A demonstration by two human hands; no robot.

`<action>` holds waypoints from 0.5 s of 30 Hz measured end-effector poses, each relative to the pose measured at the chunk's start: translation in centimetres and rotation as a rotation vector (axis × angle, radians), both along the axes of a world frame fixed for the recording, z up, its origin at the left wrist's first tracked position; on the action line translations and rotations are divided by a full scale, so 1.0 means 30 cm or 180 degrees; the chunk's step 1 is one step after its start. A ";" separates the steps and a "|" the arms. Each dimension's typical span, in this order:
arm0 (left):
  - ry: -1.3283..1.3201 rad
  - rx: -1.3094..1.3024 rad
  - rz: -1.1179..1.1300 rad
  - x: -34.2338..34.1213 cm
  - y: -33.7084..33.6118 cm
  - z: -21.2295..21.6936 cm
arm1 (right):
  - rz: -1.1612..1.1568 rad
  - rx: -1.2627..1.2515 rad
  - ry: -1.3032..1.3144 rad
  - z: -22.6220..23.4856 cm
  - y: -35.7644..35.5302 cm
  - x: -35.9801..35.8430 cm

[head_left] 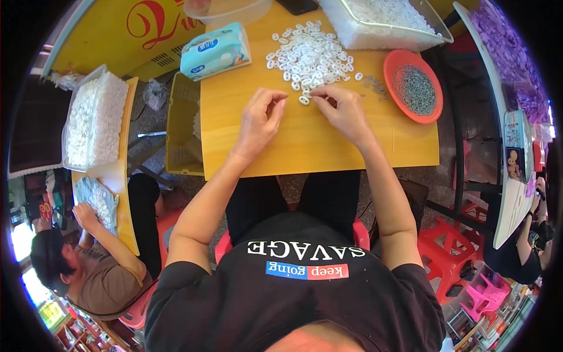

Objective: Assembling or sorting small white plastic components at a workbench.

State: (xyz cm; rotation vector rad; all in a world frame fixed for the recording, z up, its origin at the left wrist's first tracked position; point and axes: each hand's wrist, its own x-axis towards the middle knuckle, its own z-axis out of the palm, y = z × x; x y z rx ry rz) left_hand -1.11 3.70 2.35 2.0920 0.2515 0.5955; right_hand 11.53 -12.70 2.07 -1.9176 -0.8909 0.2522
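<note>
A loose heap of small white oval plastic pieces with two holes each (314, 56) lies on the yellow table (246, 149). My left hand (261, 117) is over the table just left of the heap's near end, its fingers curled and thumb close to the index finger; whatever they hold is too small to make out. My right hand (345, 111) is at the heap's near end, thumb and index fingertips drawn together beside a few stray pieces. One white piece (304, 100) lies between my two hands. Anything in the right fingertips is hidden.
Small grey metal pins fill a red round plate (389, 73) on the right, with some spilled beside it. A tissue pack (216, 51) stands back left. A clear bin (387, 35) of white pieces stands back right. Another person (105, 258) works at a side table on the left.
</note>
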 end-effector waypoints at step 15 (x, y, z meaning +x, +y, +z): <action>-0.0305 0.1480 -0.0532 -0.021 -0.009 -0.042 | 0.0053 -0.0025 -0.1597 -0.016 0.002 -0.049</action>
